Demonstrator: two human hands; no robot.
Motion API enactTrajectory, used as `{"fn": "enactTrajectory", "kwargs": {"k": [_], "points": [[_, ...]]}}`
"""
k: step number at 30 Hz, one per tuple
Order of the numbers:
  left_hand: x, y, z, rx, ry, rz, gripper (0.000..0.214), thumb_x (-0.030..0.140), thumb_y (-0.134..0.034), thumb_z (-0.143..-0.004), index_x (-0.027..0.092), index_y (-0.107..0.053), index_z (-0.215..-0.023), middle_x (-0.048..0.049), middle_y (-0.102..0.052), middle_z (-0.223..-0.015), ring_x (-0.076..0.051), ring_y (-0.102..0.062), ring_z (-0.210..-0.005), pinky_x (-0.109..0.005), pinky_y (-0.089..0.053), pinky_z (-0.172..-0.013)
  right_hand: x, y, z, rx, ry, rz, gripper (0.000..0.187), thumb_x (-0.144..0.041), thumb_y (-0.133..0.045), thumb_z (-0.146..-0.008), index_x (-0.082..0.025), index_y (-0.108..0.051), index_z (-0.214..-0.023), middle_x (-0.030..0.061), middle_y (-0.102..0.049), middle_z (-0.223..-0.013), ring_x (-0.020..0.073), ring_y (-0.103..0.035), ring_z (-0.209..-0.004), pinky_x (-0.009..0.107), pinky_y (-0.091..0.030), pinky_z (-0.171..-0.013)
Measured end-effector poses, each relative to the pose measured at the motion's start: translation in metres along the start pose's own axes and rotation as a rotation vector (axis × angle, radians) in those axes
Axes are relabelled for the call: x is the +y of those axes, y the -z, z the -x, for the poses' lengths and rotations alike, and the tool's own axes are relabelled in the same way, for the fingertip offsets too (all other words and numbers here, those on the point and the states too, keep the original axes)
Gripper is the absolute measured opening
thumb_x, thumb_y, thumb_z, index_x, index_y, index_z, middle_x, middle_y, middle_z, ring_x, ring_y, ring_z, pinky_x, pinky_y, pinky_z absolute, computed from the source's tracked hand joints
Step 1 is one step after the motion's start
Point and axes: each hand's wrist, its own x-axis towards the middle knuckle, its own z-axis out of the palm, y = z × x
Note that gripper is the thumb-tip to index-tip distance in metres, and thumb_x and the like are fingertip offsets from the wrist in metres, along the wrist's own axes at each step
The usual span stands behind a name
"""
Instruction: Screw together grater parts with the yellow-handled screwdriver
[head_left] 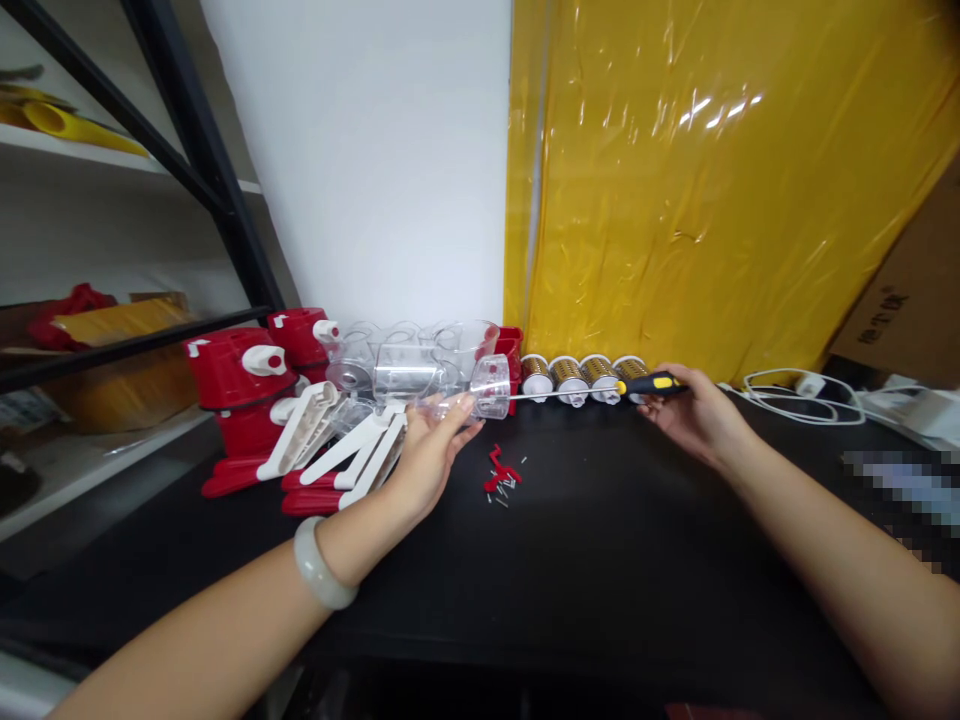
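L hand (439, 450) holds a clear plastic part w/ a flared, cup-like end (492, 374); its fingers are closed round the narrower section, thumb on top, flared mouth facing R; this clear part is held above the black surface (622, 570); a pale, smooth bangle (324, 565) sits on the L wrist. R hand (697, 420), well to the R of the clear part, has its fingers wrapped round the handle of a black-and-yellow screwdriver w/ a long thin metal shaft (654, 384); the shaft points L, nearly level, to the clear part's mouth; can't tell exactly where the tip sits.

Below the clear part, on the surface: small red plastic pieces (508, 470) w/ loose silver screws (502, 503) among & beside them. Just R of & behind the clear part: a row of four perforated metal drums w/ white ends (568, 382), the last partly behind the screwdriver. L of it: white plastic arms w/ red grips (360, 460), lying close together; farther L, stacked red plastic housings w/ white spouts (238, 385); behind it, transparent plastic containers (409, 350). Far R of it: coiled white cable (795, 405).
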Motion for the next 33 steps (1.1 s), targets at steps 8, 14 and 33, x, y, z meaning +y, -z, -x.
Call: {"fn": "enactTrajectory", "kwargs": {"k": [8, 14, 33], "points": [[0.002, -0.001, 0.001, 0.008, 0.007, -0.001, 0.051, 0.028, -0.083, -0.068, 0.024, -0.045, -0.102, -0.0035, -0.067, -0.108, -0.023, -0.062, -0.113, -0.046, -0.047, -0.097, -0.005, 0.002, 0.005, -0.110, -0.041, 0.090, 0.037, -0.062, -0.058, -0.080, -0.025, -0.062, -0.074, 0.0007, -0.054, -0.052, 0.0167, -0.050, -0.048, 0.034, -0.047, -0.050], [0.001, -0.001, 0.000, 0.014, 0.010, 0.003, 0.054, 0.027, -0.083, -0.068, 0.026, -0.045, -0.106, -0.0031, -0.067, -0.109, -0.023, -0.062, -0.112, -0.046, -0.047, -0.097, -0.001, 0.005, 0.002, -0.067, 0.010, 0.042, 0.016, -0.032, -0.073, -0.069, -0.026, -0.061, -0.078, -0.0018, -0.057, -0.061, 0.0141, -0.052, -0.055, 0.031, -0.049, -0.056], [0.000, 0.000, -0.002, 0.035, 0.021, -0.002, 0.044, 0.028, -0.084, -0.068, 0.022, -0.048, -0.092, 0.0002, -0.068, -0.096, -0.019, -0.064, -0.103, -0.045, -0.048, -0.096, -0.010, 0.000, 0.009, -0.117, -0.011, -0.073, 0.024, -0.033, -0.075, -0.064, -0.028, -0.064, -0.086, 0.0007, -0.069, -0.088, 0.0195, -0.064, -0.082, 0.036, -0.055, -0.070]]}}
